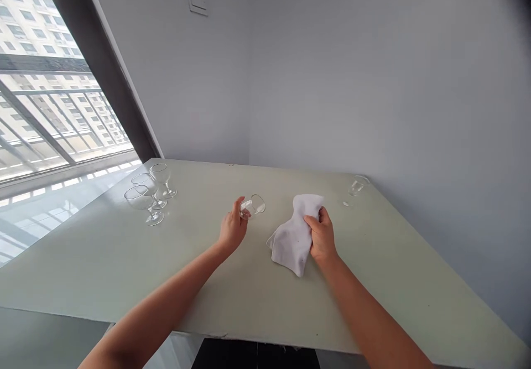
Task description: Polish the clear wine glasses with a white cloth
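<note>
Near the middle of the table, my left hand (233,225) is closed round the base end of a small clear stemmed glass (254,205), which is tilted with its rim pointing right. To the right of it, my right hand (322,235) grips a white cloth (292,240) between thumb and fingers. The cloth hangs down to the left of that hand, its lower part close to the tabletop. Glass and cloth are apart.
Three stemmed glasses (143,198) stand grouped at the left of the pale table (232,302). Another glass (355,185) stands at the back right corner. Grey walls border the back and right; a window is at the left.
</note>
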Demonstrator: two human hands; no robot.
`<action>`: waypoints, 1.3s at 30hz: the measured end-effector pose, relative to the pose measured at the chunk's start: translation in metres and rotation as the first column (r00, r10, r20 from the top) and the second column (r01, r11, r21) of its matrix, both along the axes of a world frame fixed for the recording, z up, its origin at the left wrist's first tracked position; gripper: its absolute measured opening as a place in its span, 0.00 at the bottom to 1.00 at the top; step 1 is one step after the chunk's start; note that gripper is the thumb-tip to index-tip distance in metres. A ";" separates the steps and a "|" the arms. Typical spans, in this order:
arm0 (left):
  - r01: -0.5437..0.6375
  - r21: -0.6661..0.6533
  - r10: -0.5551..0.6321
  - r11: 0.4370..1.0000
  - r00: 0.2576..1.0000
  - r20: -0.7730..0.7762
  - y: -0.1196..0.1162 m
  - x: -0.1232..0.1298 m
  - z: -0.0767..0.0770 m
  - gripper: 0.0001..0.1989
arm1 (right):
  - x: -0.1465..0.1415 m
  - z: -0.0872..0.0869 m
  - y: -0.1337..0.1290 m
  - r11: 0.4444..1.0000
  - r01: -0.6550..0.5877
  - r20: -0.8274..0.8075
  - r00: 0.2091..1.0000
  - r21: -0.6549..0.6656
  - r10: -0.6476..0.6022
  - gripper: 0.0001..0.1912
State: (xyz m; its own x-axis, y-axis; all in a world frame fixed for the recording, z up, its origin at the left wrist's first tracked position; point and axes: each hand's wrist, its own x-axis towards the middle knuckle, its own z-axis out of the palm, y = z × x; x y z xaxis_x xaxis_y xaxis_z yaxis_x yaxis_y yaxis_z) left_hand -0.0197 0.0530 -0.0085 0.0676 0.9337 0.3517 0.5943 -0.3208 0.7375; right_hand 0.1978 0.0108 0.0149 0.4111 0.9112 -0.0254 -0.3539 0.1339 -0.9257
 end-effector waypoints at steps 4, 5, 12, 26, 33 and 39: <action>0.017 0.084 0.000 0.996 0.979 -0.204 -0.013 0.012 -0.010 0.31 | -0.015 0.008 -0.010 0.998 -0.007 -0.042 0.999 -0.069 0.004 0.12; 0.022 0.114 0.007 0.993 0.970 -0.244 -0.016 0.014 -0.011 0.33 | -0.020 0.009 -0.014 0.996 -0.040 -0.044 0.998 -0.086 0.036 0.11; 0.073 0.287 0.046 0.955 0.921 -0.387 -0.020 0.012 -0.010 0.34 | -0.043 0.012 -0.035 0.779 -0.626 0.047 0.778 -0.023 0.626 0.21; 0.274 0.156 -0.173 0.949 0.867 -0.468 -0.033 0.014 -0.008 0.25 | -0.027 -0.009 -0.024 0.514 -0.843 0.214 0.478 -0.161 0.852 0.32; 0.341 0.108 -0.232 0.934 0.807 -0.543 -0.032 0.010 -0.004 0.24 | -0.036 -0.024 -0.021 0.646 -0.720 0.395 0.533 -0.253 0.749 0.21; 0.375 0.292 -0.050 0.880 0.684 -0.728 -0.039 0.012 0.023 0.24 | -0.030 -0.017 -0.016 0.629 -0.772 0.161 0.612 -0.092 0.775 0.17</action>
State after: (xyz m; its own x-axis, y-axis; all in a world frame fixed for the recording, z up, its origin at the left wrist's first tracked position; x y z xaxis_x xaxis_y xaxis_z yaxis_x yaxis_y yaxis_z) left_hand -0.0075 0.0135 0.0143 0.6163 0.6522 0.4415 0.7477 -0.6605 -0.0680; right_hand 0.1680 -0.0055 -0.0017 -0.4479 0.8931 -0.0424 -0.1605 -0.1269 -0.9788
